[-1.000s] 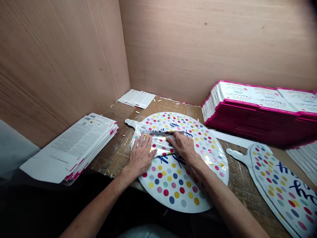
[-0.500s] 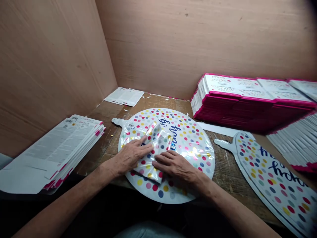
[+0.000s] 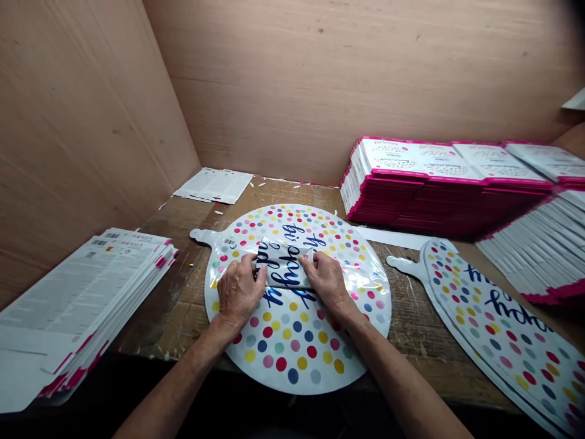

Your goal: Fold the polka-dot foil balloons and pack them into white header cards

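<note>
A small folded foil balloon (image 3: 283, 267), white with blue lettering, lies on top of a stack of flat round polka-dot balloons (image 3: 297, 341) in the middle of the table. My left hand (image 3: 237, 291) pinches its left end with the fingers curled. At its right end, my right hand (image 3: 326, 280) presses and grips it the same way. Both forearms reach in from the bottom of the view.
A pile of flat white cartons with pink edges (image 3: 68, 305) lies at the left. Tall pink-edged card stacks (image 3: 434, 189) stand at the back right. Another dotted balloon pile (image 3: 498, 329) lies at the right. Loose sheets (image 3: 212, 185) sit near the wooden back wall.
The balloon has been folded further into a narrow packet showing blue lettering. Both hands moved from pressing it flat to gripping its two ends. The view shifted right.
</note>
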Demonstrator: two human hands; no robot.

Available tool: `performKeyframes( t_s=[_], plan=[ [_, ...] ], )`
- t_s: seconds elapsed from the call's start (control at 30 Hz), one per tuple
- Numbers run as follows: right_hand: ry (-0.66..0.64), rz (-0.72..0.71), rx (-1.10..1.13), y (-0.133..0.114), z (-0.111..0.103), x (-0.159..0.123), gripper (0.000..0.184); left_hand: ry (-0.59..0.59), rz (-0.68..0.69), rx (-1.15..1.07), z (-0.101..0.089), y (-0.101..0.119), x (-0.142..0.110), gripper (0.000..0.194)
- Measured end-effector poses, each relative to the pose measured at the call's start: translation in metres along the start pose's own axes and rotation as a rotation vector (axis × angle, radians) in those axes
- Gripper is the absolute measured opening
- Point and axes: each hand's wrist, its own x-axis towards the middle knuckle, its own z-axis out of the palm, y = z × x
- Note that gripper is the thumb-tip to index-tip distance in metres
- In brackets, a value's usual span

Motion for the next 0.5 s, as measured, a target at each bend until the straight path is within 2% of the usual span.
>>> performKeyframes(
  t_s=[0.1, 0.17, 0.27, 0.37, 0.43, 0.5],
  plan=[
    [-0.11, 0.018, -0.305, -0.015, -0.002, 0.006, 0.037, -0.034, -0.047, 0.09, 0.005, 0.003, 0.002, 0.031],
    [-0.124, 0.012, -0.387, -0.028, -0.004, 0.014, 0.033, -0.054, -0.032, 0.124, 0.006, 0.003, 0.005, 0.032],
    [-0.106, -0.16, -0.412, -0.051, -0.007, 0.035, 0.033, -0.042, 0.004, 0.192, 0.009, 0.004, 0.008, 0.032],
    [-0.267, -0.348, -0.405, -0.069, -0.008, 0.059, 0.036, -0.025, -0.008, 0.207, 0.009, 0.003, 0.008, 0.032],
    [-0.357, -0.376, -0.377, -0.071, -0.011, 0.068, 0.029, -0.017, -0.009, 0.148, 0.008, 0.001, 0.005, 0.033],
    [-0.381, -0.397, -0.339, -0.064, -0.016, 0.065, 0.022, 0.03, 0.022, 0.054, 0.005, -0.003, 0.001, 0.038]
  ],
)
